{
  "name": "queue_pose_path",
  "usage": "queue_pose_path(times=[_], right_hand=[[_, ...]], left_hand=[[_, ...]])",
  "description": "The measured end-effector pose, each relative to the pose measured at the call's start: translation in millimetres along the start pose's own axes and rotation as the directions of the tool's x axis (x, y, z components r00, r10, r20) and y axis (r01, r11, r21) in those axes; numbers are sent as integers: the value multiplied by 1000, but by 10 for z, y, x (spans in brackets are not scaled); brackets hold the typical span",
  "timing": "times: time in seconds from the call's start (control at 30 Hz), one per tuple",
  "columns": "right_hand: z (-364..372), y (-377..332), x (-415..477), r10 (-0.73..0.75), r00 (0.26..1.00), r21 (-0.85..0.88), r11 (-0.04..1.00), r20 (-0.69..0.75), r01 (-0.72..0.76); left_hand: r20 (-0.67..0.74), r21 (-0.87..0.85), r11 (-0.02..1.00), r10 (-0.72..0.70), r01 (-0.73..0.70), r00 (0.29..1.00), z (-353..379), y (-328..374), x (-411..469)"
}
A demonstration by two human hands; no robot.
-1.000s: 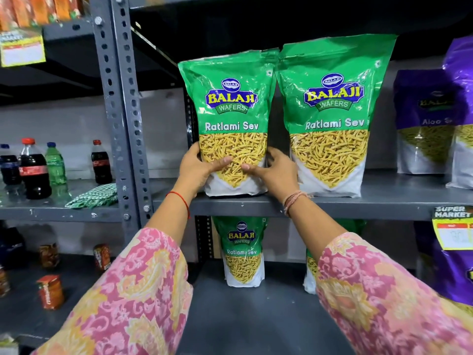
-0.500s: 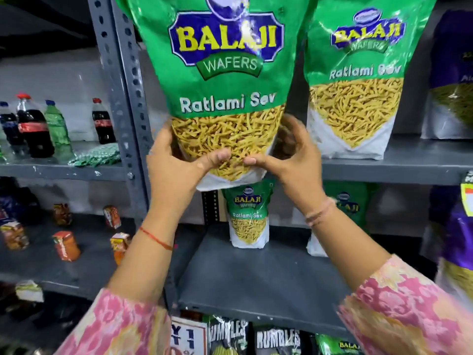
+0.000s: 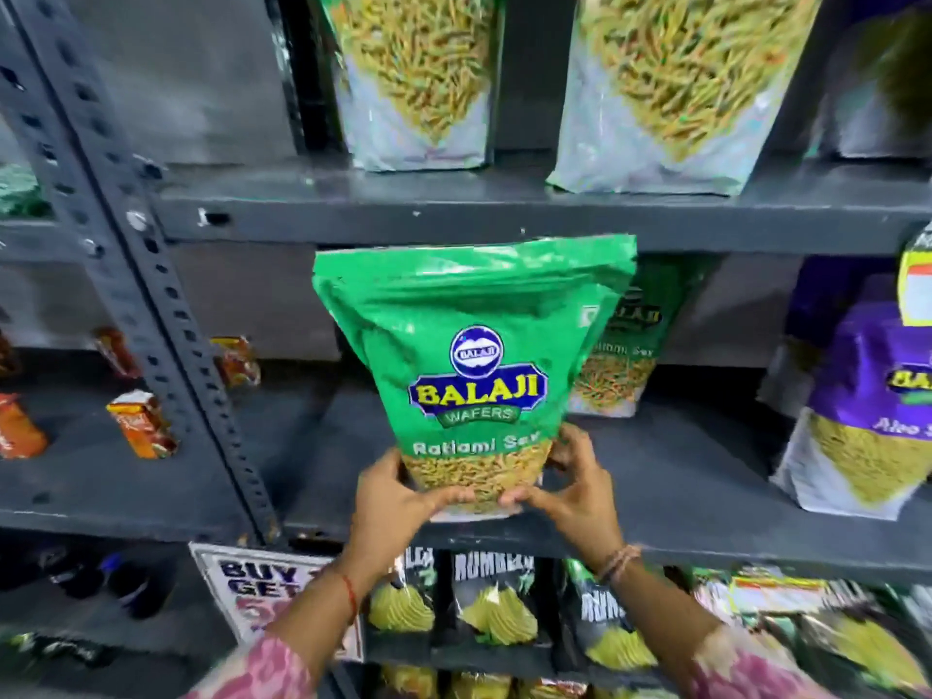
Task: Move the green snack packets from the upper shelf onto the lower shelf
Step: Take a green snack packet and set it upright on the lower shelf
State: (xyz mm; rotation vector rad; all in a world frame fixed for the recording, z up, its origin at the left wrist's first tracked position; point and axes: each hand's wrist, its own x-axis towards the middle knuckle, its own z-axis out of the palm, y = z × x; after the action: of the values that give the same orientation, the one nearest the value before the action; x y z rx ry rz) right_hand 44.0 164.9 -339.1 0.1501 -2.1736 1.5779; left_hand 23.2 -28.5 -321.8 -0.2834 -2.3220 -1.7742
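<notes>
- left hand (image 3: pixel 398 496) and right hand (image 3: pixel 580 489) both clamped round the bottom of the green packet (image 3: pixel 474 365) — thumbs in front
- packet's upright at the lower shelf (image 3: pixel 706 537) front edge; half a second ago it was up by the upper shelf (image 3: pixel 504 219)

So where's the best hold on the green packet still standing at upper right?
Take the upper-right packet by its lower side edges, coming from the front with both hands. It stands upright on its flat base, front face open, as the held packet is gripped now.
</notes>
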Motion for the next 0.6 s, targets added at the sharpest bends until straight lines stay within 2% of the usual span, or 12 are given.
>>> queue_pose_path(times=[0.27,0.6], right_hand=[[412,610,663,145,989,9,989,24,-145],[693,949,728,195,981,5,981,0,-195]], left_hand=[[129,-97,988,-107,120,986,176,-440,932],[149,-181,962,-180,205,972,178,-894,1125]])
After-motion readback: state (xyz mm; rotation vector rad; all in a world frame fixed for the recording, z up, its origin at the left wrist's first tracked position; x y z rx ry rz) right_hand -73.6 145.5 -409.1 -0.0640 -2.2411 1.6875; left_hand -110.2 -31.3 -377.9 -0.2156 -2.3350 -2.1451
